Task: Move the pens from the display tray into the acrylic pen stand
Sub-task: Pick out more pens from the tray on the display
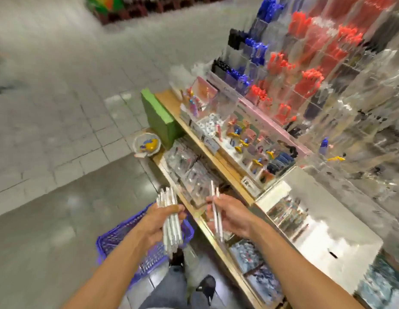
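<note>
Many slim white pens (169,221) are standing near upright, tips down, bundled in the clenching left hand (157,224) above the purple plastic basket (118,241); beside them, the right hand (229,216) is pinching two more white pens (216,210).

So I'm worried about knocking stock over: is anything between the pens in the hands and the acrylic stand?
Yes. The right hand holds two pens low; small boxed goods on the shelf lie between them and the acrylic stand.

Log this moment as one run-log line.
left hand: grips bundle of white pens | right hand: holds few white pens | acrylic pen stand: not reached
</note>
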A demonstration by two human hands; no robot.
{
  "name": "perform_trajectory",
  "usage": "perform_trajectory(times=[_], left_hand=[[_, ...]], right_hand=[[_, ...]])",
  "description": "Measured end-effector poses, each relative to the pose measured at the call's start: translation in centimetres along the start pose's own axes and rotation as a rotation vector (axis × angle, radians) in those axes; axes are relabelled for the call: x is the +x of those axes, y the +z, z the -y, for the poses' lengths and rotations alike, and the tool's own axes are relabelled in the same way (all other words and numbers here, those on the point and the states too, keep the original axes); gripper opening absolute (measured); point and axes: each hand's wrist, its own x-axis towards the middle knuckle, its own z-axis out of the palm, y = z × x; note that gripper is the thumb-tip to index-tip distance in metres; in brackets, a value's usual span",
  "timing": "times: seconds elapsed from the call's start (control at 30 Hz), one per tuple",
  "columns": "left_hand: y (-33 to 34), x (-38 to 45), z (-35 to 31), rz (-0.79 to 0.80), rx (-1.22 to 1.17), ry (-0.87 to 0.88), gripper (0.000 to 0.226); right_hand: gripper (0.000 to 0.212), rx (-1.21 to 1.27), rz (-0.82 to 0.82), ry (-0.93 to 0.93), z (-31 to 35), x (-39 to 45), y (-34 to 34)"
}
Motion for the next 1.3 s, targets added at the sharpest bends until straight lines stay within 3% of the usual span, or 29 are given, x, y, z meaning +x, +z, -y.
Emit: perform_trajectory(times=[0.13,0.2,0.37,0.57,0.77,1.03,1.2,1.3], left_hand=[[-7.8,-2.1,1.1,-0.175,-0.097,0.026,0.007],[-12.1,-3.3,1.9,-0.238,-0.171,0.029,0.016],[-20.1,-4.5,3.5,-0.396,-0.274,0.051,0.019],[-30.2,-0.9,6.7,-0.529,-0.255,0.020,0.032],[-37.8,8.8,12.7,-0.598,-0.245,-0.087,0.029],[-44.5,30.2,24.9,-0.671,-0.211,-0.235,0.037],[-48.7,43.3,31.9,-0.836,-0.087,-0.263,0.032],[-50.4,48.6,35.2,-0.884,0.097,-0.301,0.041]], right_hand=[[0.013,-0.036,0.122,0.092,-2.5,4.2,5.3],[0.012,-0.103,0.173,0.147,-4.3,6.7,8.6],[0.003,-0.272,0.176,0.240,-8.5,11.6,14.8],[0.012,-0.350,0.094,0.377,-16.1,18.9,21.0],[0.028,-0.538,0.017,0.497,-25.9,29.9,22.3],[0.017,-0.791,-0.014,0.540,-43.4,49.8,16.5],[0.036,-0.826,-0.086,0.536,-53.1,61.0,12.2],[0.055,-1.036,-0.099,0.493,-57.1,65.5,10.2]])
